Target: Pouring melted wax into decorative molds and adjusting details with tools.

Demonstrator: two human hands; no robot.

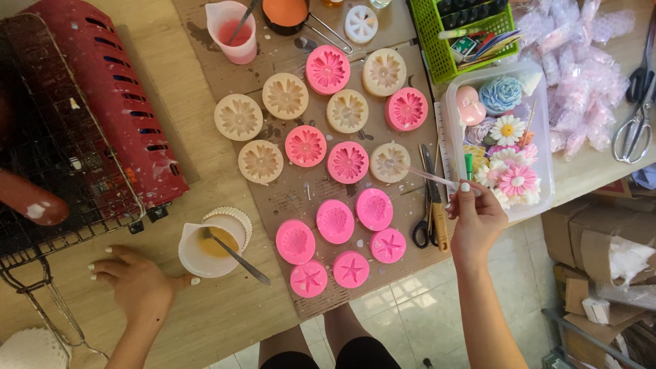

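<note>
Stick (432,177): thin and pale, pinched between fingertips of right hand (476,220), tip pointing left toward a cream flower mould (389,162).
Right hand: closed on the stick, hovering at right edge of cardboard sheet (287,195), just beside black-handled scissors (428,205) and a yellow-handled tool (441,229).
Left hand (135,281): lying flat on wooden tabletop (225,314) at near left, fingers spread and holding nothing — thumb touching white measuring cup (205,254).
Measuring cup: holding yellowish liquid, with a metal spoon (236,256) leaning in it, handle pointing near and right.
Moulds: round pink and cream flower moulds in rows at far centre of cardboard; pink shell and starfish moulds (335,222) nearer.
Clear box (495,140): right of cardboard, filled with finished flower shapes in white, pink and blue.
Green basket (471,34): far right, behind the box.
Red grill (116,102): far left, with black wire rack (55,178) beside it.
Pink cup (236,31): far centre — stirrer standing in it.
</note>
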